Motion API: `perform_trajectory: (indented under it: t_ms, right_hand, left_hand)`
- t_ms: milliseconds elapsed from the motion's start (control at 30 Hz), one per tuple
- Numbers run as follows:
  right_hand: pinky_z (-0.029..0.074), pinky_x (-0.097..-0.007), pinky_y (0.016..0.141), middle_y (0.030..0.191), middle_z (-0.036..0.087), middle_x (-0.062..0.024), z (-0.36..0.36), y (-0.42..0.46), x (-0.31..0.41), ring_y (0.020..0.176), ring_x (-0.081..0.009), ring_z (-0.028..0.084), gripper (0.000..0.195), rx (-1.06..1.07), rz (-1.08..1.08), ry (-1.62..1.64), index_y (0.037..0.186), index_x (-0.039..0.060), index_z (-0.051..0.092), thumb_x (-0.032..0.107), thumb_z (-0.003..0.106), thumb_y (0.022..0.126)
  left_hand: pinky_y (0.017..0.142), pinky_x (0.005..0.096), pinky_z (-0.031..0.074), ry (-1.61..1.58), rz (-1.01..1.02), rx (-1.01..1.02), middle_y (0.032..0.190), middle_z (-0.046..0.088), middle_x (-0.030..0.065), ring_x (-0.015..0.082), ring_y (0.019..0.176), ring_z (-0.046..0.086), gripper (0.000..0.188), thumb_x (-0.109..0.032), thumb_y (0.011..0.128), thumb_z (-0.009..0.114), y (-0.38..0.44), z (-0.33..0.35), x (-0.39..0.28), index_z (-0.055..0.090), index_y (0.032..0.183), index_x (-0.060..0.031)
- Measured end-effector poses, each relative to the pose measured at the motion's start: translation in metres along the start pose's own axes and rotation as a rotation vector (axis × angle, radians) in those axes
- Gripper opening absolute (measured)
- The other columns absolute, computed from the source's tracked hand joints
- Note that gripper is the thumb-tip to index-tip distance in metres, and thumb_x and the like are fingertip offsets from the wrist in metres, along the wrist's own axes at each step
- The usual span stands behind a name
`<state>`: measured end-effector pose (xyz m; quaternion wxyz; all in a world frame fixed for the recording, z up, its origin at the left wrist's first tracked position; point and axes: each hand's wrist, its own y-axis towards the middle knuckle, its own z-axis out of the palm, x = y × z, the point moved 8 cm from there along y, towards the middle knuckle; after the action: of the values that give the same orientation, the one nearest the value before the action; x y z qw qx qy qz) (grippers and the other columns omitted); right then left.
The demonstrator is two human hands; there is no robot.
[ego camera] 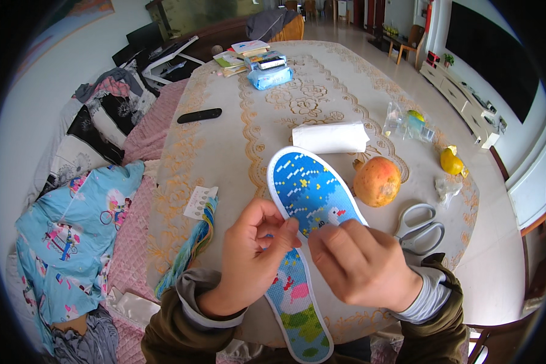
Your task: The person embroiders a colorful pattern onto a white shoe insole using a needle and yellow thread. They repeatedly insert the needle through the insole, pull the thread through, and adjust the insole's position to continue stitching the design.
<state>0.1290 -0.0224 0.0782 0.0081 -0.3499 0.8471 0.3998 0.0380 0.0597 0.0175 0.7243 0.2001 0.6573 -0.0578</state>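
My left hand (pixel 259 255) pinches the left edge of a cross-stitch insole (pixel 300 186) with a white rim, a blue ground, yellow stars and a white bird. On the insole's right side, my right hand (pixel 364 264) has its fingers drawn together; whether they grip the insole or a needle is hidden. A stitched insole heel (pixel 305 314) in pink and green extends below; the hands hide whether it is a second insole. Left of my left hand lies a bundle of coloured embroidery thread (pixel 191 248) on a white punched card (pixel 200 202). Grey-handled scissors (pixel 421 230) lie right of my right hand.
On the patterned tablecloth (pixel 223 150) lie a white roll (pixel 331 138), a round reddish fruit (pixel 376 182), a yellow fruit (pixel 450 161), a plastic bag (pixel 402 125) and a black remote control (pixel 199 115). A wipes pack (pixel 269 78) and books (pixel 230 61) sit farther back.
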Motion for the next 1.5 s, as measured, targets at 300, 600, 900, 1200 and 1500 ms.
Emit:
perform_trajectory:
  t_ms: [300,600,900,1200,1500]
  right_hand:
    - [0.045,-0.0227,0.046,0.081,0.052,-0.0055,0.009,0.004,0.000,0.063,-0.0147,0.051,0.019,0.134,0.055,0.031,0.080,0.0005,0.062,0.006,0.063,0.061]
    - [0.043,-0.0245,0.043,0.079,0.050,-0.0026,-0.004,-0.002,-0.017,0.065,-0.0137,0.053,0.014,-0.122,0.152,0.156,0.080,0.0035,0.061,0.006,0.062,0.066]
    - [0.046,-0.0267,0.050,0.079,0.055,-0.0039,0.011,-0.004,-0.020,0.068,-0.0162,0.055,0.016,-0.032,0.178,0.233,0.078,0.0045,0.060,0.008,0.065,0.062]
    - [0.048,-0.0253,0.069,0.086,0.059,-0.0032,0.014,-0.037,-0.090,0.076,-0.0089,0.055,0.026,-0.397,0.937,1.188,0.109,-0.0012,0.052,0.016,0.057,0.090]
    - [0.049,-0.0237,0.078,0.097,0.061,-0.0060,0.079,-0.048,-0.042,0.085,-0.0098,0.059,0.034,0.228,1.153,1.940,0.119,-0.0026,0.049,0.015,0.054,0.091]
  left_hand:
    - [0.054,0.0204,0.045,0.058,0.045,-0.019,0.073,0.059,0.0035,0.0072,0.065,0.058,0.010,-0.004,0.086,0.060,0.003,0.001,0.006,0.051,0.087,-0.0002]
    - [0.058,0.0209,0.048,0.032,0.028,-0.039,0.081,0.062,0.0054,0.0087,0.066,0.059,0.012,-0.008,0.088,0.058,0.002,-0.003,-0.001,0.052,0.091,0.0013]
    - [0.060,0.0211,0.048,0.077,0.044,0.043,0.081,0.060,0.0038,0.0084,0.069,0.059,0.014,-0.009,0.088,0.058,0.001,0.001,0.005,0.053,0.095,0.0014]
    - [0.056,0.0194,0.042,-0.182,-0.059,-0.054,0.079,0.058,0.0011,0.0073,0.068,0.053,0.019,-0.021,0.093,0.052,0.014,-0.020,0.007,0.054,0.099,-0.0022]
    - [0.059,0.0189,0.037,-0.379,-0.120,0.078,0.081,0.053,-0.0024,0.0053,0.067,0.045,0.019,-0.021,0.094,0.049,0.010,-0.010,0.008,0.052,0.104,-0.0047]
